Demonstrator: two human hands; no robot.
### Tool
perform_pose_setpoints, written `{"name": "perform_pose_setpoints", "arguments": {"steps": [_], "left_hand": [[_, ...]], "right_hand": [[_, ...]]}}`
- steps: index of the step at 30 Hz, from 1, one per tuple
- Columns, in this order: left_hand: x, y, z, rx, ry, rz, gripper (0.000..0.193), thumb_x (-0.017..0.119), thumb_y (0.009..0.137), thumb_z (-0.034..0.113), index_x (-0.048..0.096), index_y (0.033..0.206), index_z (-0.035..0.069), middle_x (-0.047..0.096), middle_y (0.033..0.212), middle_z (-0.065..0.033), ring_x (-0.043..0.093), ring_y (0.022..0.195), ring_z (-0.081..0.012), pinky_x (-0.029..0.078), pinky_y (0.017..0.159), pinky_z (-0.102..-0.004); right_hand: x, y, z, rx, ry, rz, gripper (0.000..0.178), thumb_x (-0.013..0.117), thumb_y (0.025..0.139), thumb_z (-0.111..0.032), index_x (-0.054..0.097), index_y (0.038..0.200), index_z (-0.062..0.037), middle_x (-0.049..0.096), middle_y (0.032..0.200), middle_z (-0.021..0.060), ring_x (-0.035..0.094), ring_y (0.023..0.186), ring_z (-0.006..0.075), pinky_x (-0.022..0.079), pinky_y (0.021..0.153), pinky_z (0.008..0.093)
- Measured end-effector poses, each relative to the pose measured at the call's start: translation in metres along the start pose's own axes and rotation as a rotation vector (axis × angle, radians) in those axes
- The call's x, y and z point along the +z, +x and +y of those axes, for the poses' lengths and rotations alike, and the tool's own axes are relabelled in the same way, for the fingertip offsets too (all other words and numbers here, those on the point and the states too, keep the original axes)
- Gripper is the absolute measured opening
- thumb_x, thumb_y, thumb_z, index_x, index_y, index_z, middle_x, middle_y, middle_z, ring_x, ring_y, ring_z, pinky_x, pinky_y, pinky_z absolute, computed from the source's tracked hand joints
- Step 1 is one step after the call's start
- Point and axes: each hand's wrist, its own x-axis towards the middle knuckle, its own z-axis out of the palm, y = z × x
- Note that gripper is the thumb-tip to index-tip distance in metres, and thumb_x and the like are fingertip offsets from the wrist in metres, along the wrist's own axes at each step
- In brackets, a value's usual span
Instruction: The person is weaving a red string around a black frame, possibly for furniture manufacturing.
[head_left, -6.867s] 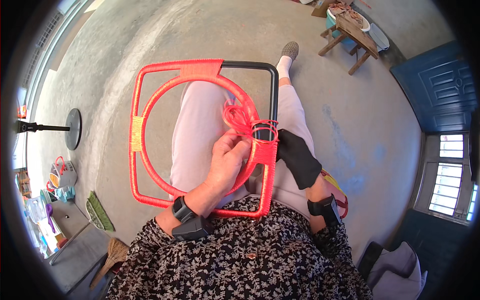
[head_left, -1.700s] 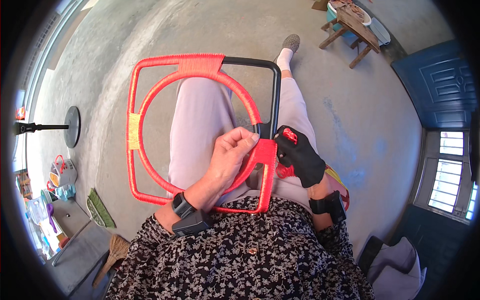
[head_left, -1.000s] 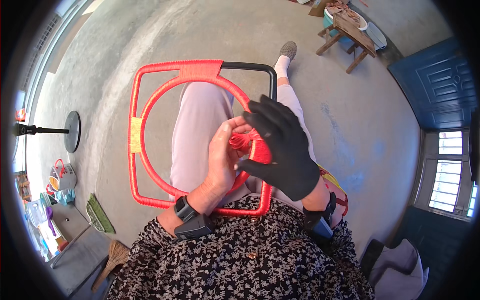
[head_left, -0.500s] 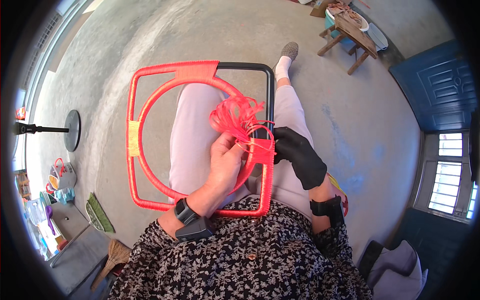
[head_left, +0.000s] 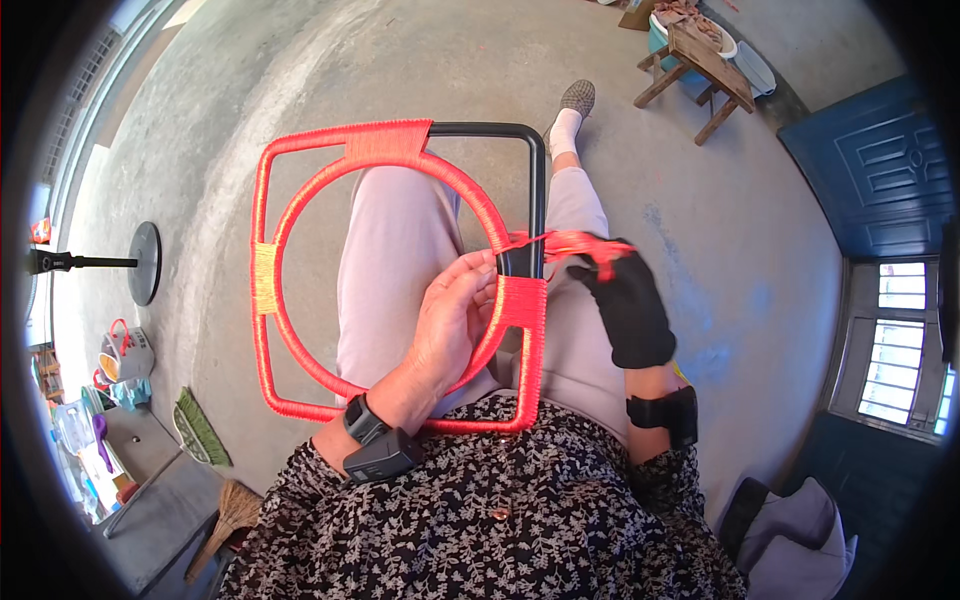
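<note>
Left hand (head_left: 445, 325): bare, fingers pressed together, pinching the ring edge of the frame (head_left: 388, 138) beside a dark uncovered patch (head_left: 518, 263); probably steadying it against sideways pull.
Right hand (head_left: 632, 310): black-gloved, fingers closed on the red cord (head_left: 580, 243), exact grip blurred; glove likely saves skin from rubbing.
Cord: bunched at the right fingers, thin strand running to the ring just beyond the left fingertips; crosses the black bar (head_left: 538, 190), over or under, cannot tell. Held out to the right, presumably to keep the strand taut and loops apart.
Frame: across the lap, mostly left of and beyond the left fingers, near edge by the shirt (head_left: 480, 500); lap seems to take its weight.
Left leg (head_left: 395, 260): under the ring, beyond the left fingers; apparently a prop.
Red wrap (head_left: 522, 300): on the frame, just nearer than the left fingertips.
Yellow band (head_left: 265, 278): well left of the left fingers, bridging ring and outer edge.
Stool (head_left: 710, 68): well beyond the right fingers, not in use.
</note>
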Motion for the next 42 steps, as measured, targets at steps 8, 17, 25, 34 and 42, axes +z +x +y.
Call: {"name": "perform_pose_setpoints", "arguments": {"steps": [8, 17, 25, 34, 42], "left_hand": [[0.005, -0.003, -0.001, 0.063, 0.048, -0.042, 0.017, 0.058, 0.095, 0.005, 0.055, 0.112, 0.002, 0.067, 0.102, -0.0068, 0.066, 0.089, -0.0111, 0.054, 0.080, -0.0245], [0.003, -0.002, -0.003, 0.100, 0.127, -0.044, 0.012, 0.057, 0.095, 0.002, 0.058, 0.107, 0.000, 0.069, 0.097, -0.0072, 0.066, 0.087, -0.0103, 0.053, 0.081, -0.0237], [0.006, -0.004, -0.001, 0.067, 0.179, -0.029, 0.010, 0.060, 0.094, 0.004, 0.057, 0.103, 0.001, 0.069, 0.089, -0.0075, 0.066, 0.075, -0.0102, 0.055, 0.061, -0.0235], [0.010, -0.006, 0.002, 0.014, 0.246, 0.042, 0.019, 0.058, 0.098, 0.022, 0.060, 0.091, 0.005, 0.066, 0.074, -0.0030, 0.059, 0.055, -0.0078, 0.052, 0.049, -0.0231], [0.007, -0.006, -0.001, -0.014, 0.273, 0.016, 0.019, 0.054, 0.099, 0.023, 0.060, 0.091, 0.006, 0.065, 0.076, -0.0014, 0.059, 0.059, -0.0069, 0.052, 0.052, -0.0236]], "right_hand": [[-0.041, -0.018, -0.015, 0.069, 1.371, 0.079, 0.020, 0.054, 0.093, -0.028, 0.055, 0.099, -0.0094, 0.056, 0.081, -0.0005, 0.057, 0.074, 0.0145, 0.048, 0.080, 0.0383], [-0.008, -0.005, -0.011, 0.194, -0.261, -0.322, 0.019, 0.070, 0.083, -0.012, 0.066, 0.097, 0.0003, 0.054, 0.065, 0.0008, 0.052, 0.058, 0.0093, 0.047, 0.060, 0.0302], [0.009, -0.005, -0.065, 0.460, -0.006, -0.342, 0.023, 0.072, 0.083, -0.018, 0.067, 0.095, 0.0010, 0.064, 0.074, 0.0026, 0.056, 0.069, 0.0081, 0.047, 0.064, 0.0277], [-0.045, -0.024, 0.026, 0.481, 0.857, 0.187, 0.014, 0.056, 0.092, -0.019, 0.060, 0.086, -0.0071, 0.050, 0.063, 0.0002, 0.050, 0.056, 0.0099, 0.045, 0.056, 0.0275], [-0.179, -0.051, 0.100, 0.311, 1.011, 0.860, 0.021, 0.055, 0.097, -0.026, 0.061, 0.104, -0.0075, 0.063, 0.093, 0.0061, 0.061, 0.079, 0.0225, 0.051, 0.073, 0.0318]]}}
